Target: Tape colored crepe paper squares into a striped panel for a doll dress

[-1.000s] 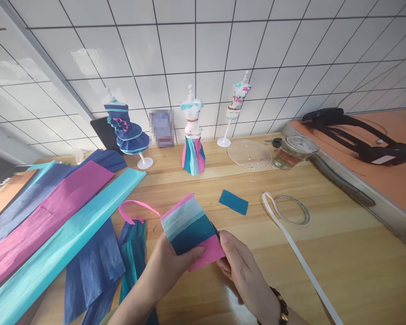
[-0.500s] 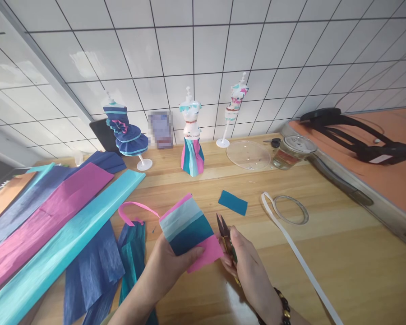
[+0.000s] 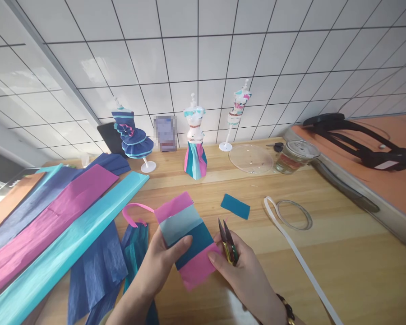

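Note:
A striped paper piece, with pink, pale blue, teal and pink bands, is held over the table in front of me. My left hand grips its left side, thumb lying on the teal band. My right hand pinches the lower right edge with thumb and finger. Small thread snips sit in that same hand, blades pointing up and slightly apart. Just beyond them, a teal paper rectangle lies flat on the wooden table.
Pink and turquoise paper strips cover the left. Three small dress forms, one in a blue dress, stand by the wall. A glass jar, clear plate, tape ring and white strip lie rightward.
The striped paper has turned to show more of its far pink band. My left thumb has moved onto the teal band, and my right fingers now pinch the paper's edge. The view has shifted slightly.

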`<state>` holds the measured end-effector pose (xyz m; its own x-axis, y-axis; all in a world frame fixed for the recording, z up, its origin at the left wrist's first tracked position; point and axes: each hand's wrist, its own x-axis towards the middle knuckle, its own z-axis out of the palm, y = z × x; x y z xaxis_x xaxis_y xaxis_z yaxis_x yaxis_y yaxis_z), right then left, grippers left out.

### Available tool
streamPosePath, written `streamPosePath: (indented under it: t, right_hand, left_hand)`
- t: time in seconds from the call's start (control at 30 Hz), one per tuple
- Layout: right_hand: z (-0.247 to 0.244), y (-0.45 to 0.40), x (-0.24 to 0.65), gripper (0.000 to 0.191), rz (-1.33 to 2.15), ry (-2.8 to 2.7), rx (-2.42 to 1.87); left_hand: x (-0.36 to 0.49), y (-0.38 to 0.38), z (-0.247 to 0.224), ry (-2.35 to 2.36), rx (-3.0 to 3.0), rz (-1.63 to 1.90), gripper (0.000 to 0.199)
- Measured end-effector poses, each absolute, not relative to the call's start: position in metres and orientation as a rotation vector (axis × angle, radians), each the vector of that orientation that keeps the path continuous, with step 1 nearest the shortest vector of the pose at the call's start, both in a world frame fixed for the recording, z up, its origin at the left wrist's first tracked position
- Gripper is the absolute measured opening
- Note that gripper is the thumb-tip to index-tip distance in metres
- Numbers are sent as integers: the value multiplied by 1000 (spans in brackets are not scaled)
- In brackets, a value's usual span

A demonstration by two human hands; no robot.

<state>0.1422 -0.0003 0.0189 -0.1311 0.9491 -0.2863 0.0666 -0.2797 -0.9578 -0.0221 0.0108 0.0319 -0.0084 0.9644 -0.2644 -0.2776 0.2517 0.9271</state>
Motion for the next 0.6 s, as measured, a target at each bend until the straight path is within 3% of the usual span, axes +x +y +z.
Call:
streamPosePath:
  t: [0.2,0.6]
  right_hand:
    - [22,-2,140,14,1514,-1303,-1416]
    - [17,-1,141,24,1462,-1374,-1296]
  left_hand:
    - [-29,17,33,1038,534,1239,44]
    - [-34,17,24,1072,658,1196,30]
